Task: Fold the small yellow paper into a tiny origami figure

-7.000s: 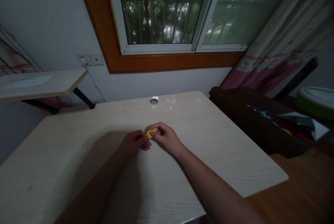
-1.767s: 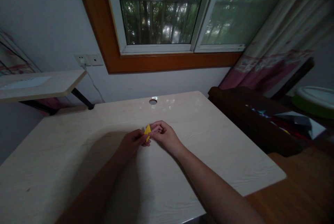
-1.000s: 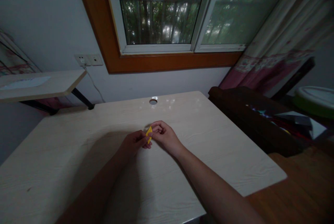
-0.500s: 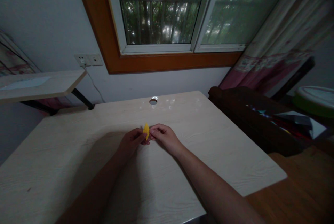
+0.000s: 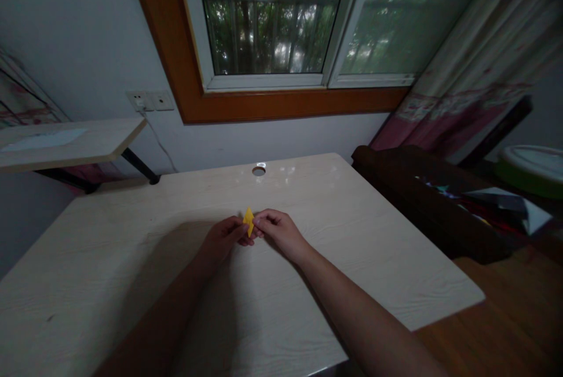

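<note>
My left hand and right hand pinch yellow diamond-shaped piece between them over pale counter. Looks like folded paper: probably light, thin, easily creased; best held gently by side corners.

v dim, slight glare on tbl

A bare, tapered left forearm and a bare, tapered right forearm are noted; the left hand and right hand are likewise uncovered.
</note>
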Action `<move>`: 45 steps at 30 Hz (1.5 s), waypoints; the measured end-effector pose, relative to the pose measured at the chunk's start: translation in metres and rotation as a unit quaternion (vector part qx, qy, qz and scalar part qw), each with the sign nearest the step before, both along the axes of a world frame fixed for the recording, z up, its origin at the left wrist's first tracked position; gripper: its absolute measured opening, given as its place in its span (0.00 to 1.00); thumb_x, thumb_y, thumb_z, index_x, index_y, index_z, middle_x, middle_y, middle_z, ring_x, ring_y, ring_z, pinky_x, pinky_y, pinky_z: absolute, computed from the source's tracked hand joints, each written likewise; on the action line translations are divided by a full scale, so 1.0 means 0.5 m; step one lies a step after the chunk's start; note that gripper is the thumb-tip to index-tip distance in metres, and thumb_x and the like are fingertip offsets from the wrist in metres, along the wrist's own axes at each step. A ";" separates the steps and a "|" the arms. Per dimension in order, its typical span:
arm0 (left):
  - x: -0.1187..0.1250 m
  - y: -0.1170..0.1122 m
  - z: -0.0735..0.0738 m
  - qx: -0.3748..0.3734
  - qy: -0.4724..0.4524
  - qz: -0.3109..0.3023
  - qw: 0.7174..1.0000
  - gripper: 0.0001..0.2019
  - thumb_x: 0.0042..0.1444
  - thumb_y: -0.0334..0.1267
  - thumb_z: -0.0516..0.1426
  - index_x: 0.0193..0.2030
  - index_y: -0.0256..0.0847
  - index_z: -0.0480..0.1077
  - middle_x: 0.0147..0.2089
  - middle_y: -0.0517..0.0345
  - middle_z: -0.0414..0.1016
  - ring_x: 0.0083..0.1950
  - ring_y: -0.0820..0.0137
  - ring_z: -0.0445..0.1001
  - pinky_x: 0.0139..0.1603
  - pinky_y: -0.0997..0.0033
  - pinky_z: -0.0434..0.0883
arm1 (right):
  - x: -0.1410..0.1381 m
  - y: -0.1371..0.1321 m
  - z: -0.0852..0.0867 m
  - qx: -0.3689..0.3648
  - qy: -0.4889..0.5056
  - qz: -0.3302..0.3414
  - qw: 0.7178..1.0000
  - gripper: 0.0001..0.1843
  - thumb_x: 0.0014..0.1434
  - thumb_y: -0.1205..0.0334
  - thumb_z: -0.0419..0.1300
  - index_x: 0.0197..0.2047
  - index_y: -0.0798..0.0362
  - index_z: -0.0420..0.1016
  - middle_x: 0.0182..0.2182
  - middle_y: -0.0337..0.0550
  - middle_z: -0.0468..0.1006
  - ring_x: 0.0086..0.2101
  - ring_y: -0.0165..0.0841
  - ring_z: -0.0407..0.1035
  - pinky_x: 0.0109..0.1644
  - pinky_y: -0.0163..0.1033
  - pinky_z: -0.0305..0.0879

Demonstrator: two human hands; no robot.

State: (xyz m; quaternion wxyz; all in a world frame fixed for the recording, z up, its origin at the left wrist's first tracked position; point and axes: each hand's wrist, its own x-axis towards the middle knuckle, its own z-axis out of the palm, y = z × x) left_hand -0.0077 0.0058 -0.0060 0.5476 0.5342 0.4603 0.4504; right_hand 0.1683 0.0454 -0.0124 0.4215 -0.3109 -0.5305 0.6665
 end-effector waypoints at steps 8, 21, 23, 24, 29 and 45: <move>0.001 -0.001 0.003 0.007 -0.001 -0.001 1.000 0.14 0.58 0.48 0.58 0.34 0.37 0.73 0.31 0.54 0.79 0.31 0.69 0.77 0.36 0.70 0.72 | 0.000 0.002 -0.004 0.012 0.010 0.007 1.000 0.16 0.55 0.49 0.65 0.33 0.55 0.77 0.25 0.39 0.75 0.26 0.27 0.67 0.33 0.35 0.62; 0.002 -0.001 0.008 0.046 0.020 0.010 0.999 0.11 0.56 0.45 0.59 0.34 0.38 0.73 0.32 0.56 0.77 0.33 0.70 0.74 0.37 0.70 0.71 | 0.005 -0.008 0.015 0.086 -0.029 -0.041 0.995 0.11 0.55 0.54 0.65 0.35 0.53 0.76 0.26 0.37 0.73 0.27 0.29 0.65 0.34 0.35 0.61; 0.002 0.001 0.004 0.051 0.017 0.017 0.998 0.10 0.55 0.43 0.60 0.35 0.38 0.74 0.33 0.56 0.76 0.34 0.70 0.73 0.37 0.70 0.71 | 0.008 -0.008 0.015 0.120 -0.051 -0.062 0.990 0.09 0.55 0.56 0.65 0.35 0.52 0.76 0.27 0.37 0.71 0.27 0.28 0.63 0.33 0.35 0.60; 0.001 0.001 0.002 0.054 0.016 0.022 0.998 0.09 0.55 0.42 0.61 0.35 0.38 0.74 0.34 0.57 0.75 0.34 0.70 0.73 0.38 0.70 0.71 | 0.009 -0.009 0.016 0.146 -0.066 -0.072 0.984 0.08 0.55 0.56 0.64 0.35 0.52 0.77 0.28 0.38 0.70 0.28 0.28 0.63 0.33 0.35 0.59; -0.002 0.003 -0.003 0.069 0.029 0.036 0.997 0.07 0.54 0.40 0.61 0.35 0.38 0.74 0.33 0.58 0.74 0.33 0.71 0.72 0.39 0.70 0.70 | 0.012 -0.012 0.020 0.180 -0.079 -0.070 0.978 0.08 0.56 0.56 0.64 0.35 0.51 0.77 0.32 0.41 0.72 0.30 0.29 0.64 0.34 0.35 0.60; -0.001 0.005 0.001 0.072 0.035 0.004 0.997 0.09 0.54 0.43 0.60 0.32 0.38 0.71 0.31 0.58 0.73 0.36 0.69 0.70 0.41 0.69 0.67 | 0.005 -0.005 0.006 0.064 0.017 -0.014 0.998 0.13 0.53 0.55 0.67 0.39 0.52 0.74 0.29 0.38 0.74 0.28 0.28 0.67 0.34 0.36 0.63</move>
